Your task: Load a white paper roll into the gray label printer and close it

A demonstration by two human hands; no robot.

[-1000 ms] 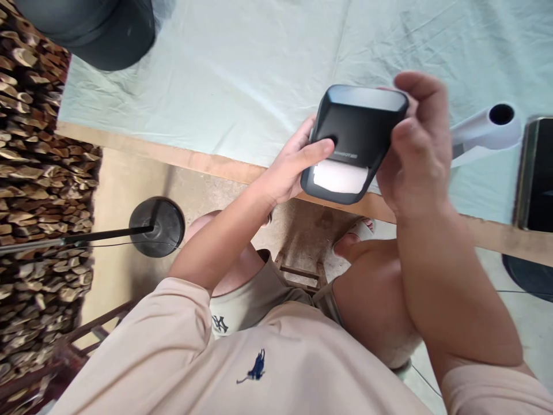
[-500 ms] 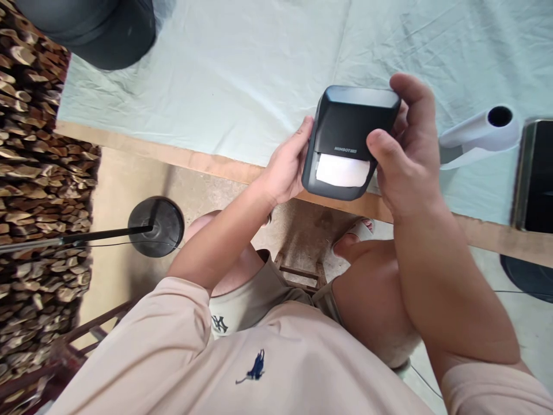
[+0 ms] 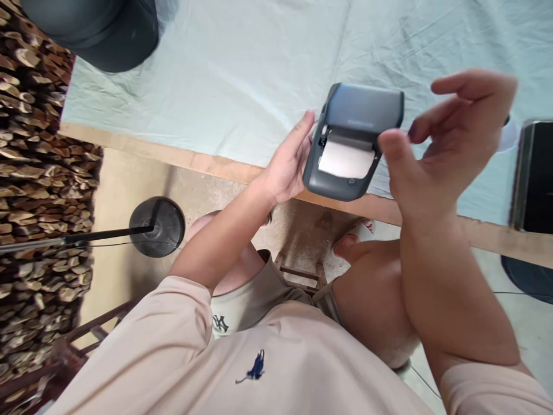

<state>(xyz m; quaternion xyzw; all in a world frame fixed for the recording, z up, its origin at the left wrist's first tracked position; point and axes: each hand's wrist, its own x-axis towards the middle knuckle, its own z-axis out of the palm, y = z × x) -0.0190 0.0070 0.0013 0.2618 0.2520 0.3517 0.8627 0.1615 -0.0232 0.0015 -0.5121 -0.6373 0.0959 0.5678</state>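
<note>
My left hand [image 3: 288, 163] grips the left side of a small dark label printer [image 3: 341, 184], held above the table's near edge. Its lid [image 3: 363, 108] stands flipped up, and a white paper roll [image 3: 347, 158] shows inside the bay. My right hand [image 3: 444, 138] hovers just right of the printer with fingers spread, its thumb close to the printer's right edge; it holds nothing. A white paper roll [image 3: 506, 134] on the table is mostly hidden behind my right hand.
A pale green cloth [image 3: 242, 75] covers the table, whose wooden edge [image 3: 173, 154] runs below. A dark device [image 3: 536, 176] lies at the right edge, a dark cap [image 3: 108, 34] at the top left. Stacked firewood [image 3: 34, 173] and a round stand base [image 3: 156, 226] sit at left.
The printer's lid has swung up, exposing the paper roll inside. My right hand has let go of the printer and moved right with fingers spread. My left hand keeps its hold.
</note>
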